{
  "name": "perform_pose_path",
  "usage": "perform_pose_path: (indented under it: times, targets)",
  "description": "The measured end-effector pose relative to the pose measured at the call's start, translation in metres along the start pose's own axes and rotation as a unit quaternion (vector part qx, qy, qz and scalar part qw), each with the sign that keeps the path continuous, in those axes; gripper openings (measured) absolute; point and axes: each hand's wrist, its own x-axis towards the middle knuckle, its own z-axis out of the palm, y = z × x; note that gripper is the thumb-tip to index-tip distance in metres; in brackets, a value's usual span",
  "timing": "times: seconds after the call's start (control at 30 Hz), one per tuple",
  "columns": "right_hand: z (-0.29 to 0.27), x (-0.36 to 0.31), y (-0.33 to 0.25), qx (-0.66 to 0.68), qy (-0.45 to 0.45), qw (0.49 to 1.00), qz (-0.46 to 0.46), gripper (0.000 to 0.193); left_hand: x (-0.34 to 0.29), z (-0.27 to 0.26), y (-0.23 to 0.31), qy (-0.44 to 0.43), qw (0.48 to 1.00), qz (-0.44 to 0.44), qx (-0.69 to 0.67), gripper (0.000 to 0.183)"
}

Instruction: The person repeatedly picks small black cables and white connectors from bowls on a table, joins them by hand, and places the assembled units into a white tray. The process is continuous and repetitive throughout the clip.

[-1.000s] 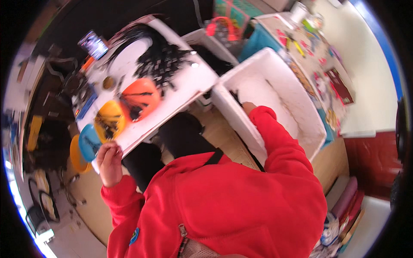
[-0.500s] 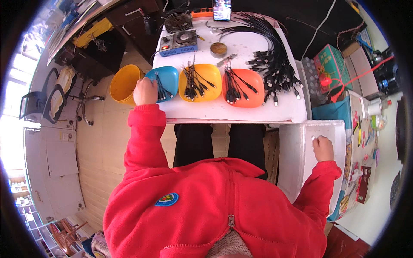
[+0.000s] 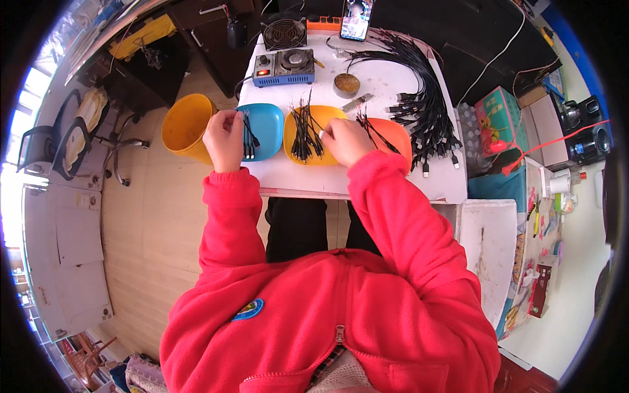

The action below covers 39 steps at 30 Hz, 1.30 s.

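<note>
My left hand [image 3: 225, 141] is closed in a pinch at the left edge of the blue plate [image 3: 270, 134]. Beside its fingertips, several short black cables [image 3: 249, 139] lie in that plate; what the fingers grip is too small to tell. My right hand [image 3: 350, 139] is curled over the gap between the yellow plate [image 3: 327, 116] and the orange plate [image 3: 401, 141]. A small white spot shows at its thumb tip, and I cannot tell what it holds. The yellow plate carries a bunch of black cables [image 3: 305, 134]. More black cables [image 3: 373, 134] in the orange plate are partly hidden by this hand.
A yellow bucket [image 3: 190, 128] stands left of the table. Behind the plates are a blue solder pot [image 3: 283, 77], a fan [image 3: 285, 33], a round tin [image 3: 346, 85] and a phone [image 3: 356, 19]. Black USB cables [image 3: 422, 118] lie at right. A white foam box [image 3: 488, 242] stands right of me.
My right hand has come from the foam box to the yellow and orange plates. My left hand stays by the blue plate, its fingers now pinched near the cable ends. The view has shifted slightly.
</note>
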Motion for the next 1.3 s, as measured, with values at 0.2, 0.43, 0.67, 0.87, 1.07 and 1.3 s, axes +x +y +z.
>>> perform_pose_path:
  times: [0.2,0.43,0.67,0.87,1.07,1.3]
  targets:
    - [0.039,0.025,-0.002,-0.054,-0.034,0.996,0.066,0.016,-0.03,-0.013,0.036,-0.067,0.887,-0.117,-0.441,0.009]
    - [0.039,0.022,0.013,0.066,0.02,0.996,0.06,0.018,-0.07,-0.011,0.051,-0.211,0.785,-0.253,-0.524,0.012]
    - [-0.003,-0.036,-0.026,0.315,0.029,0.949,-0.01,0.012,-0.085,-0.017,0.077,-0.2,0.757,-0.242,-0.574,0.012]
    - [-0.047,-0.122,-0.062,0.295,-0.004,0.953,-0.067,0.011,-0.1,-0.035,0.113,-0.219,0.723,-0.26,-0.601,0.009]
    - [-0.06,-0.144,-0.068,0.227,0.031,0.967,-0.113,0.011,-0.117,-0.042,0.138,-0.263,0.714,-0.226,-0.609,0.01]
    - [-0.085,-0.156,-0.063,0.267,0.072,0.956,-0.095,0.01,-0.133,-0.042,0.151,-0.271,0.738,-0.173,-0.593,0.013]
